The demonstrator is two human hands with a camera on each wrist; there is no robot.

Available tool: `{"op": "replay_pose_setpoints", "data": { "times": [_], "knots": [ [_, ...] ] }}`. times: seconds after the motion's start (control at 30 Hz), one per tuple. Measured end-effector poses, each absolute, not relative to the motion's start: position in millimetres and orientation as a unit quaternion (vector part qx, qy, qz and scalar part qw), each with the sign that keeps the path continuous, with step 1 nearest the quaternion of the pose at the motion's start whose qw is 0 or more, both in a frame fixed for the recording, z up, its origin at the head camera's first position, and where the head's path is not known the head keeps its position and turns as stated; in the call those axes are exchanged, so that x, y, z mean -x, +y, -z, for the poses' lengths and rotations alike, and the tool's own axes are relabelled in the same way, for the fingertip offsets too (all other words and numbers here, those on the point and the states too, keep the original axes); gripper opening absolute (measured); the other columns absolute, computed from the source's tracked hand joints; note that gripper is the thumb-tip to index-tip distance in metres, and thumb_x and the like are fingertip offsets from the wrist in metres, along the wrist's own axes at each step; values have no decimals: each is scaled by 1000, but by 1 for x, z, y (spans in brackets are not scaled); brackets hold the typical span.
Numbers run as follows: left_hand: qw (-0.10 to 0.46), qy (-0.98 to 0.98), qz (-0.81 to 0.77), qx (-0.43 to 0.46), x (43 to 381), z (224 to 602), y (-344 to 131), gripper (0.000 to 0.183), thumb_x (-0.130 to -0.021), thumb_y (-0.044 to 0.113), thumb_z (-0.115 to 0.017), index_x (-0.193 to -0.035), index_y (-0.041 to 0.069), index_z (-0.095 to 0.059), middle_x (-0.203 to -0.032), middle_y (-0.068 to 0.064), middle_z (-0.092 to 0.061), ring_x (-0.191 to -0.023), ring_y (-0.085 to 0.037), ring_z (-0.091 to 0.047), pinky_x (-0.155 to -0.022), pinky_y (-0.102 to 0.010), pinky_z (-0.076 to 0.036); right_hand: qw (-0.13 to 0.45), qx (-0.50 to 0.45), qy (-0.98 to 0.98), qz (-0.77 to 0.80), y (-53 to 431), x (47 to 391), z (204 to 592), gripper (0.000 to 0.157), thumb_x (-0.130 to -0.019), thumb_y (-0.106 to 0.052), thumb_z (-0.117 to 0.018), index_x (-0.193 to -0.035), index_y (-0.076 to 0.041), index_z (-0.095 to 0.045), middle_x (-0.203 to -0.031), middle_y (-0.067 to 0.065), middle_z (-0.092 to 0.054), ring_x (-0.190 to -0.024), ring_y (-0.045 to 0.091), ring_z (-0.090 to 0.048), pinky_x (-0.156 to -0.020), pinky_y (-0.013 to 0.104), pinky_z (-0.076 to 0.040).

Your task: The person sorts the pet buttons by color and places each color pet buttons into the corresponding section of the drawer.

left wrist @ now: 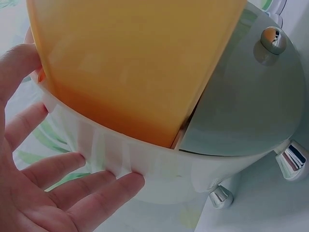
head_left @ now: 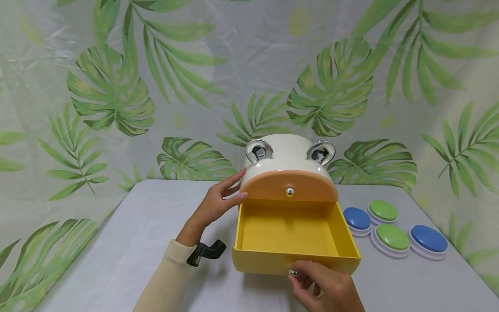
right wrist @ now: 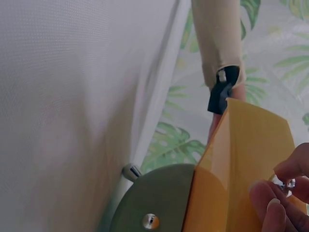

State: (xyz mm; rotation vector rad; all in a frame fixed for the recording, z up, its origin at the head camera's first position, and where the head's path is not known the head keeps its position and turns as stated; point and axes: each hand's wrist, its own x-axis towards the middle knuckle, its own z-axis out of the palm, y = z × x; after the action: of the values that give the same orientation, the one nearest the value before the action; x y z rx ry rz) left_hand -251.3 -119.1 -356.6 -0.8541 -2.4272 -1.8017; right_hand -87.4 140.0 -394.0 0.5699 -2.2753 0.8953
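A white cabinet [head_left: 286, 149] with two silver eye-like ornaments stands on the table. Its yellow drawer [head_left: 286, 225] is pulled out and holds nothing. Above it the orange drawer front [head_left: 273, 184] with a round knob is closed. My right hand [head_left: 329, 284] pinches the small silver knob [right wrist: 282, 183] on the yellow drawer's front between thumb and fingers. Against the cabinet's left side rests my left hand [head_left: 218, 199], its fingers spread and fairly straight. The left wrist view shows those fingertips [left wrist: 130, 180] at the white shell. A grey-green drawer front [left wrist: 251, 96] sits closed below the yellow one.
To the right of the cabinet lie two blue push buttons [head_left: 429, 238] and two green push buttons [head_left: 383, 210] on white bases. Silver feet [left wrist: 221, 196] support the cabinet. A leaf-printed cloth [head_left: 187, 65] hangs behind the white table [head_left: 156, 225].
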Motion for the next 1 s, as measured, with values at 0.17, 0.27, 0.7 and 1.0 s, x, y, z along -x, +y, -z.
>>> {"op": "replay_pose_setpoints", "data": {
  "times": [0.17, 0.27, 0.7, 1.0],
  "knots": [
    [-1, -773, 574, 272, 251, 357, -117, 63, -94, 17, -63, -151, 24, -36, -154, 2, -33, -133, -31, -43, -93, -43, -50, 295, -195, -871, -341, 140, 86, 393, 35, -61, -6, -89, -83, -25, -71, -69, -27, -56, -55, -10, -47, -46, 10, -43],
    [-2, -773, 573, 273, 252, 357, -116, 63, -94, 17, -63, -151, 23, -36, -154, 3, -33, -133, -31, -42, -94, -43, -50, 289, -184, -874, -345, 140, 85, 393, 36, -61, -6, -90, -83, -26, -71, -69, -28, -56, -55, -10, -47, -46, 11, -44],
    [-5, -775, 572, 269, 252, 355, -114, 63, -94, 17, -63, -151, 23, -35, -154, 3, -33, -134, -30, -42, -93, -42, -50, 287, -219, -871, -333, 146, 87, 393, 34, -64, -9, -89, -86, -27, -71, -71, -26, -59, -57, -11, -48, -48, 7, -43],
    [-3, -776, 572, 265, 249, 355, -117, 63, -94, 16, -63, -150, 23, -36, -154, 3, -33, -134, -32, -42, -94, -43, -50, 262, -290, -865, -316, 158, 89, 381, 25, -73, -18, -85, -94, -26, -73, -78, -23, -65, -57, -17, -45, -53, 5, -44]
  ]
}}
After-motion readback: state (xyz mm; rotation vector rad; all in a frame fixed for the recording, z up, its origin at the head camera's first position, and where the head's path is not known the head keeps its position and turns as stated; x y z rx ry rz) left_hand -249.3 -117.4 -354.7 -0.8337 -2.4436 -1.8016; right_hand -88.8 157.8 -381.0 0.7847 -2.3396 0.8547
